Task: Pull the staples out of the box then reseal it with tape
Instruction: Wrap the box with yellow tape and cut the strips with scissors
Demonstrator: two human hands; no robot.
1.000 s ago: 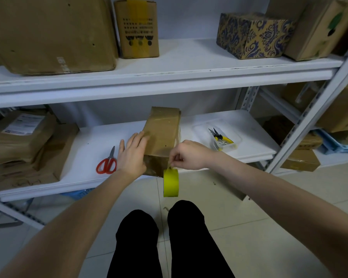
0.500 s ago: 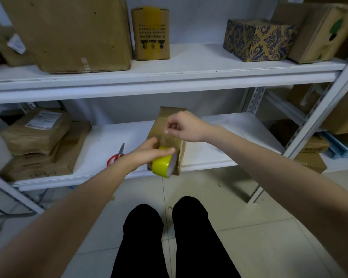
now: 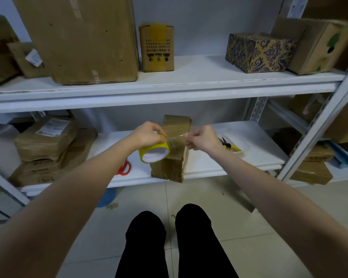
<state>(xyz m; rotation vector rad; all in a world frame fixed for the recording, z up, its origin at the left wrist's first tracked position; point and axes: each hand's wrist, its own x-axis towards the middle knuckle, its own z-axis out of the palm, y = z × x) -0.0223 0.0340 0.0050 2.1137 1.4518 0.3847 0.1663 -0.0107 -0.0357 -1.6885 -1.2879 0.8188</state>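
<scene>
Over box (image 3: 170, 166), left fingers (image 3: 158, 133) grip tape roll (image 3: 149, 151); right fingers (image 3: 190, 141) now pinch strip (image 3: 177, 138) pulled out

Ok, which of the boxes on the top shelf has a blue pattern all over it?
The patterned box, right of centre on the upper shelf. It is covered in a blue ornamental print; the others there are brown cardboard with no blue print.
</scene>
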